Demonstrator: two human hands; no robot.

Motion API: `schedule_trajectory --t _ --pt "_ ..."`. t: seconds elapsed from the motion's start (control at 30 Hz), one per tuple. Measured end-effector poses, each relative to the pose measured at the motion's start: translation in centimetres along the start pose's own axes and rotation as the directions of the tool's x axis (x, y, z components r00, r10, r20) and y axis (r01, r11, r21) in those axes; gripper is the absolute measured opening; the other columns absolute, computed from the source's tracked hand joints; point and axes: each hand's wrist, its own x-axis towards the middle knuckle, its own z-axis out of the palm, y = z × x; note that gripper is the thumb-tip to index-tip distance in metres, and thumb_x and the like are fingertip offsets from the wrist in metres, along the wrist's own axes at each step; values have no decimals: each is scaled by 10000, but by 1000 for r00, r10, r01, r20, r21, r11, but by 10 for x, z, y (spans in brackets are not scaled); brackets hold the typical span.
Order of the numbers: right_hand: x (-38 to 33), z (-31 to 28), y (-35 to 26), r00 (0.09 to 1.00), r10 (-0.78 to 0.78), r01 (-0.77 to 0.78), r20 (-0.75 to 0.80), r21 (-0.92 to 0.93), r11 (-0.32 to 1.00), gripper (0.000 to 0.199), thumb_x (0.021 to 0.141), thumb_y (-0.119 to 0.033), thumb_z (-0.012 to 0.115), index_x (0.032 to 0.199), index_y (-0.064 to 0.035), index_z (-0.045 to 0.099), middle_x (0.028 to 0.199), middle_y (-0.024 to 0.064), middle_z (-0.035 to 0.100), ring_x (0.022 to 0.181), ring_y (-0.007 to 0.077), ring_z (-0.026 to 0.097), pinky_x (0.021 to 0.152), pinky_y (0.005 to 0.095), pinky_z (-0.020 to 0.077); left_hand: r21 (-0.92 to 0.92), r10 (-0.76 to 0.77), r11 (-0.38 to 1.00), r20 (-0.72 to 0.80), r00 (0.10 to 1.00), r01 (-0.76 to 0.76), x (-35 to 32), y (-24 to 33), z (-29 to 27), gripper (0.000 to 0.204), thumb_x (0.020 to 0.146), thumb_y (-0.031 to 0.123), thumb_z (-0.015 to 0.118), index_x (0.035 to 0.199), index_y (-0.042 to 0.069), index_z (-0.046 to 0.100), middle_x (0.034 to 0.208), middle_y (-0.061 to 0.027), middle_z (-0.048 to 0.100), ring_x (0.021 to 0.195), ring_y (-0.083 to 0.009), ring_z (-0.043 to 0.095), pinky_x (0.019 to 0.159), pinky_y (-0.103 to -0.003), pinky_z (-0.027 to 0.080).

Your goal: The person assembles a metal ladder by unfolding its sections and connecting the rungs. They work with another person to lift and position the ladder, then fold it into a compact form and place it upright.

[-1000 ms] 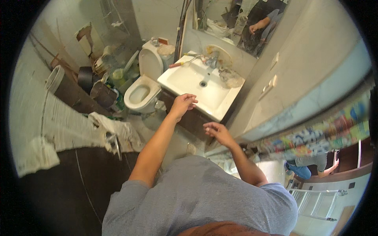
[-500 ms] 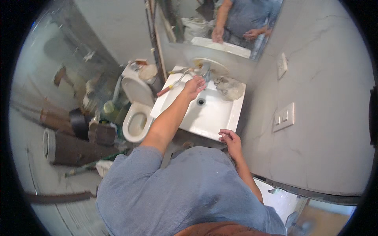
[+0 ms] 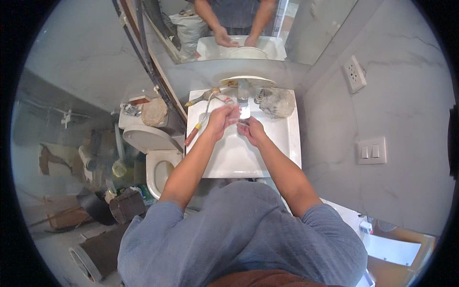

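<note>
A silver faucet (image 3: 243, 93) stands at the back of the white sink (image 3: 215, 165). Just under its spout my left hand (image 3: 223, 120) is held with its fingers stretched and slightly apart, holding nothing. My right hand (image 3: 252, 130) faces it from the other side, its loosely bent fingers near the left fingertips and no object seen in them. A paint roller frame (image 3: 193, 134) with a red and yellow handle rests along the sink's left side. Behind it lies a tool with a worn handle (image 3: 195, 101).
A crumpled, dirty grey bag (image 3: 279, 103) sits at the sink's back right, before a pale disc-like rim (image 3: 258, 79). The toilet (image 3: 154, 165) stands left, with clutter beyond. Overhead is a mirror (image 3: 306, 28); a switch plate (image 3: 371, 151) is on the right wall.
My right hand has come from the sink's front edge to under the faucet. My left hand has drawn slightly back toward it. The view has turned to face the sink squarely.
</note>
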Motion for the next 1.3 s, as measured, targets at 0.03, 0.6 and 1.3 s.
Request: schedule_trajectory --t 0.03,0.6,1.3 --pt "13 14 2 999 -36 36 8 8 999 270 996 -211 485 1212 -62 548 1013 96 638 863 218 644 765 347 539 -20 -103 994 -7 995 103 9 -26 -31 282 961 203 500 1162 14 556 1144 -130 626 1048 -230 611 922 -363 491" --pt "-18 54 28 786 -597 122 -162 -905 407 516 967 -298 439 1401 -22 402 1520 273 245 1417 441 199 1143 536 197 -637 195 679 635 748 364 74 -124 -31 502 1016 362 357 1385 32 440 1348 -101 546 1241 -224 517 1054 -388 382" --pt "-17 79 54 865 -383 368 -324 -108 924 514 1025 -403 383 1349 -13 468 1260 116 563 1154 207 538 994 338 424 577 603 714 -221 766 -396 150 -147 -64 175 820 152 613 919 16 663 809 -176 687 769 -234 657 673 -424 484"
